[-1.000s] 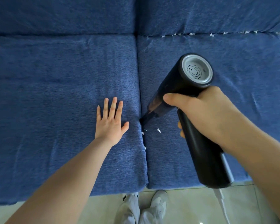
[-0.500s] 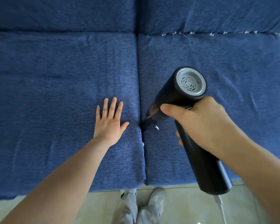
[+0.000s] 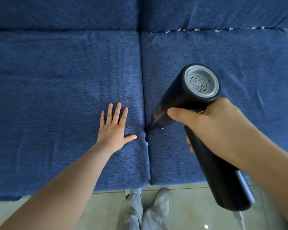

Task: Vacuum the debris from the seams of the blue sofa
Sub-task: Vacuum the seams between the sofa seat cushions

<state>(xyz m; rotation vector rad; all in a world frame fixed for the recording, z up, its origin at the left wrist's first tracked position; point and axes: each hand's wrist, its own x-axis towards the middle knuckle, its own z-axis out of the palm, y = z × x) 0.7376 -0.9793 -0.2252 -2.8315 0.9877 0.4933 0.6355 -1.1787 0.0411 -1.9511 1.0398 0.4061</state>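
The right hand (image 3: 213,128) grips the black vacuum (image 3: 186,98) — its barrel slants down-left, nozzle tip in the seam (image 3: 144,90) beside the left hand (image 3: 114,128), which lies flat, fingers spread, on the sofa (image 3: 56,88). White scraps (image 3: 196,30) line the far seam beyond the right hand.

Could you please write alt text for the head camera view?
A person's right hand grips a black handheld vacuum, its nozzle in the seam between two blue sofa cushions, while the left hand presses flat beside it. White debris lines the rear seam.
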